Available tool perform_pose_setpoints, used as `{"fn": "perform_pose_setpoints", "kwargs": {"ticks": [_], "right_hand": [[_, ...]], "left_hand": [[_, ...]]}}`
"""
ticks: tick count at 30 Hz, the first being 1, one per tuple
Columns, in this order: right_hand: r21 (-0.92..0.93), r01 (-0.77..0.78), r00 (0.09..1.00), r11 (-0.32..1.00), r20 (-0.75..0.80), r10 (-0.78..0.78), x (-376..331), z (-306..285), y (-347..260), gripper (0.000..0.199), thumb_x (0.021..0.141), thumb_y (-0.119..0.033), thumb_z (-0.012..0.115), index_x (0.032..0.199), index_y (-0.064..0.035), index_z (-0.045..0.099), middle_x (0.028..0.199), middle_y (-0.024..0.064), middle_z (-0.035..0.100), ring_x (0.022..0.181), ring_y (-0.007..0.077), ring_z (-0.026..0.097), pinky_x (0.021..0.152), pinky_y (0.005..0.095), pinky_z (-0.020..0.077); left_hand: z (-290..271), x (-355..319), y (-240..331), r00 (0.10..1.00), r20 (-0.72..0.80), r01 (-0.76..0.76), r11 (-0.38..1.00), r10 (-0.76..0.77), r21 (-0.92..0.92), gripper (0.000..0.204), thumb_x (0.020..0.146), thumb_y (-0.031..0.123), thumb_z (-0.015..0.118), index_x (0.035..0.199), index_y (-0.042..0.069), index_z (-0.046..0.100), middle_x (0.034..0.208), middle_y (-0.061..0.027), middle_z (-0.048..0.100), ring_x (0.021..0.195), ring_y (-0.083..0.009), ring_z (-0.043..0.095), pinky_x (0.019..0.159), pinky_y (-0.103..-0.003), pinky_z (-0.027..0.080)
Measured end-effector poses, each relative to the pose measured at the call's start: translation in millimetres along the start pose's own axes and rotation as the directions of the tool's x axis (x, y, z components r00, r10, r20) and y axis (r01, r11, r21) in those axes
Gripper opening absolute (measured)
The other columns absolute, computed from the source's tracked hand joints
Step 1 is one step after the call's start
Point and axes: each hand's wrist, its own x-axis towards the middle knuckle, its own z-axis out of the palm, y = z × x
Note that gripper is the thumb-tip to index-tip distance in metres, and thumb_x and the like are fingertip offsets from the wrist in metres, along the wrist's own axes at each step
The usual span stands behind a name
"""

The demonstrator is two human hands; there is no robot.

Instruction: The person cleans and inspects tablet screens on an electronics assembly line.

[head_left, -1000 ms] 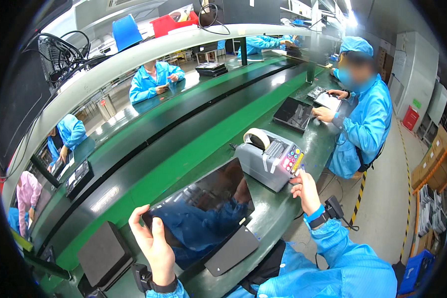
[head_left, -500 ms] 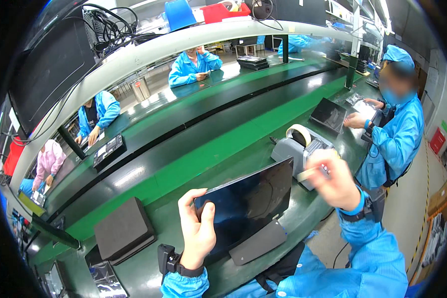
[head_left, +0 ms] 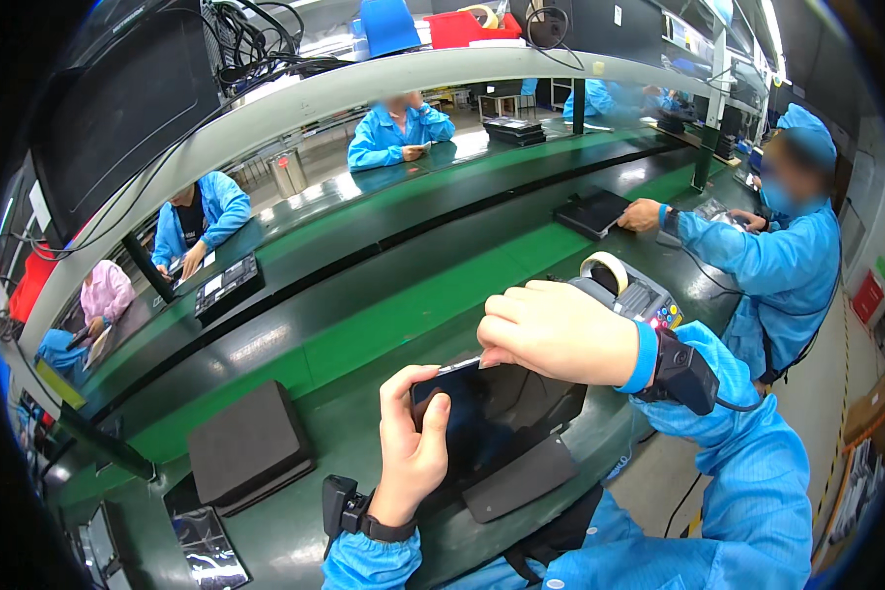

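Observation:
My left hand [head_left: 413,447] grips the left end of a thin, glossy black tablet-like panel [head_left: 506,413], thumb on its face and fingers behind, holding it tilted above the bench. Across its upper edge lies my right hand [head_left: 560,329], fingers curled and pinched together at that edge. What those fingertips hold is hidden. A dark grey flat piece [head_left: 521,479] shows just below the panel's lower edge. Partly behind my right hand stands a grey tape dispenser [head_left: 649,300] with coloured buttons and a pale tape roll [head_left: 605,268] on top.
Left of me, dark grey stacked slabs [head_left: 246,438] lie on the green bench [head_left: 344,383], with a clear plastic bag [head_left: 209,549] nearer. A co-worker [head_left: 757,246] at the right touches a black panel [head_left: 592,211]. A grey rail [head_left: 364,84] crosses above the bench; others sit beyond.
My right hand, with a pale strip in its fingers, has moved left from beside the dispenser to the panel's upper edge. The co-worker's black panel has moved left and away.

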Motion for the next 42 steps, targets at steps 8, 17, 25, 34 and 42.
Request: {"fn": "perform_pose_setpoints", "kwargs": {"ticks": [8,17,25,34,42], "right_hand": [[-0.012,-0.056,0.884,0.998,-0.465,0.044,-21,36,-23,0.016,0.074,-0.014,0.072,0.087,-0.0070,0.066,0.084,0.0032,0.061,0.078,0.0196,0.059,0.069,0.0309,0.0452],[0.480,-0.088,0.944,0.873,-0.239,0.228,-7,52,2,0.013,0.082,-0.016,0.069,0.093,-0.0092,0.068,0.088,0.0049,0.065,0.083,0.0227,0.061,0.074,0.0334,0.0457],[0.259,-0.230,0.921,0.938,-0.253,0.296,-11,61,-12,0.043,0.080,-0.026,0.071,0.114,-0.0041,0.057,0.112,0.0098,0.056,0.108,0.0281,0.052,0.094,0.0388,0.0382],[0.762,-0.278,0.500,0.585,-0.405,0.766,-115,127,-5,0.009,0.083,0.004,0.059,0.089,-0.0008,0.063,0.079,0.0096,0.061,0.064,0.0178,0.059,0.055,0.0261,0.0475],[0.847,-0.469,0.394,0.252,-0.054,0.917,-127,171,5,0.006,0.090,-0.004,0.056,0.088,-0.0016,0.062,0.073,0.0014,0.054,0.054,0.0055,0.044,0.050,0.0217,0.0379]], "left_hand": [[0,-1,2,0.998,-0.037,0.059,0.998,-0.059,-0.001,0.032,0.092,0.000,0.052,0.122,0.006,0.042,0.097,0.0014,0.046,0.072,-0.0028,0.040,0.062,-0.018,0.035],[-1,2,-4,0.996,-0.073,0.052,0.997,-0.056,-0.058,0.029,0.092,0.002,0.052,0.120,0.006,0.043,0.102,-0.0002,0.045,0.075,-0.0037,0.040,0.065,-0.018,0.035],[-19,20,-28,0.976,-0.217,-0.006,0.991,0.035,0.132,0.030,0.092,0.007,0.055,0.121,0.003,0.047,0.119,-0.0072,0.050,0.109,-0.0157,0.049,0.098,-0.029,0.037],[-69,91,-50,0.845,-0.520,0.128,0.991,-0.125,-0.031,0.028,0.094,0.008,0.053,0.122,0.005,0.048,0.111,-0.0126,0.056,0.094,-0.0185,0.058,0.081,-0.031,0.050],[-116,199,-208,0.749,-0.618,0.320,0.947,-0.237,0.024,0.024,0.089,0.010,0.059,0.113,0.009,0.056,0.111,-0.0059,0.053,0.103,-0.0170,0.048,0.090,-0.032,0.041]]}}
